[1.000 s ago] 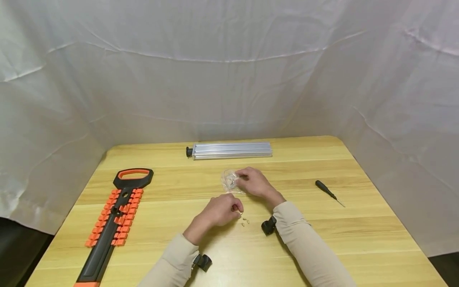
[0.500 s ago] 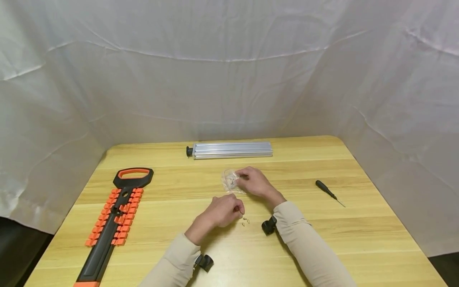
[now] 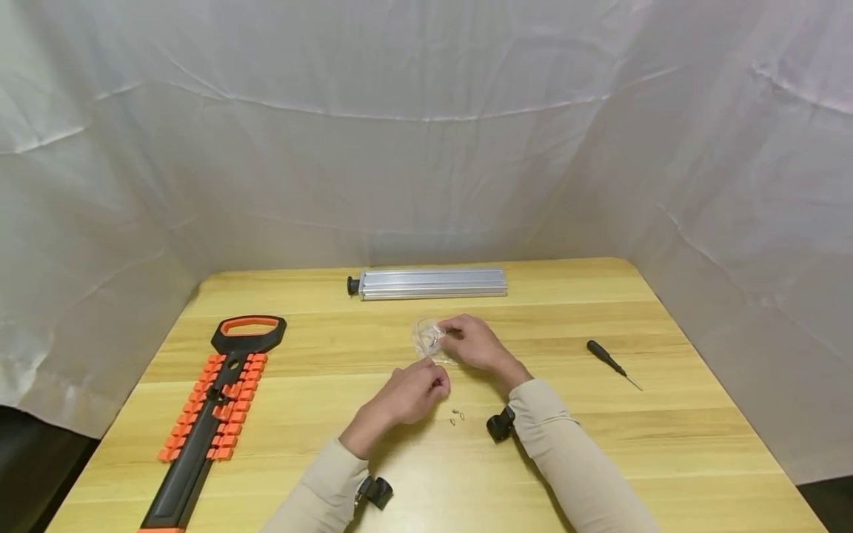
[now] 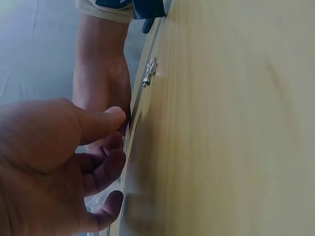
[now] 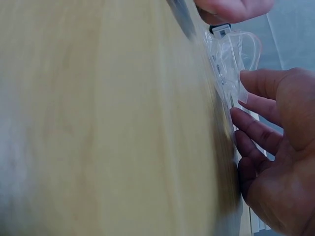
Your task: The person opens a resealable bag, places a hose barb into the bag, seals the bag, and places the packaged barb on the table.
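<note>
My left hand [image 3: 415,391] is just left of the plastic bag, its fingers curled above the table. In the left wrist view the thumb and fingertips are close together; whether a small piece sits between them is hidden. Several small metal pieces [image 3: 453,422] lie on the table just right of and below that hand; the left wrist view has them in a small cluster [image 4: 149,72]. My right hand [image 3: 474,343] pinches a clear plastic bag [image 5: 230,58] between thumb and index finger. Inside the bag [image 3: 429,339] small shiny bits show; their kind is too small to tell.
A silver aluminium extrusion with a black knob [image 3: 433,284] lies along the table's back. On the left lies a long black-and-orange rack-like tool [image 3: 220,385] with orange clips. A black-handled screwdriver [image 3: 606,358] lies on the right. Pale curtains surround the table.
My left hand has moved slightly up and away from the small metal pieces, toward the bag. The right hand stays at the bag. The whole head view has shifted a little.
</note>
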The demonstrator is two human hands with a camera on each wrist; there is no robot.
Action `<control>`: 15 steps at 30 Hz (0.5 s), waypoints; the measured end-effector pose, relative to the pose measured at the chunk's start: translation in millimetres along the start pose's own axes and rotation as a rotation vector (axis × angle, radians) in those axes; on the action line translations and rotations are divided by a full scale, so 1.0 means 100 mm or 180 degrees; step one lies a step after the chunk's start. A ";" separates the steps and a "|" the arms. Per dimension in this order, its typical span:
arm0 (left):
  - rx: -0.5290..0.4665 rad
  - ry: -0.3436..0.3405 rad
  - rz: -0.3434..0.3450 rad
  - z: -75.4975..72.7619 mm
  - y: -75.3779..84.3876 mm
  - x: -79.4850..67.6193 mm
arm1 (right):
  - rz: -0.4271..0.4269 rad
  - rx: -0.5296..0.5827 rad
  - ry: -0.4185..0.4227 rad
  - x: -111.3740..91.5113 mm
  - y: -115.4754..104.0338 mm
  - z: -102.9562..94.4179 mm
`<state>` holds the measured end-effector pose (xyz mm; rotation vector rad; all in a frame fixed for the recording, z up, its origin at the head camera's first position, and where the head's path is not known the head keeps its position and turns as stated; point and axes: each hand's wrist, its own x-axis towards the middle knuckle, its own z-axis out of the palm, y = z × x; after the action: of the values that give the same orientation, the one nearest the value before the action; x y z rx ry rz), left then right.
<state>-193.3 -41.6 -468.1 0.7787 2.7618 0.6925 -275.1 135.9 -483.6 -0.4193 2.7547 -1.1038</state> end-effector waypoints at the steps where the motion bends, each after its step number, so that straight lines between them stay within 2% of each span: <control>1: -0.0019 0.0025 -0.0003 0.00 -0.01 0.00 | 0.0006 -0.0008 0.0000 0.00 0.00 0.00; 8: -0.0222 0.0364 -0.0002 -0.05 -0.08 0.01 | 0.0055 0.0046 0.0013 -0.01 -0.01 0.00; 15: -0.0314 0.0695 -0.0040 -0.09 -0.12 0.05 | 0.0009 -0.0041 0.0033 -0.01 -0.01 0.01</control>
<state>-205.4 -51.6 -466.4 0.7034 2.8937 0.9562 -274.1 134.8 -483.1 -0.4122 2.7718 -1.0913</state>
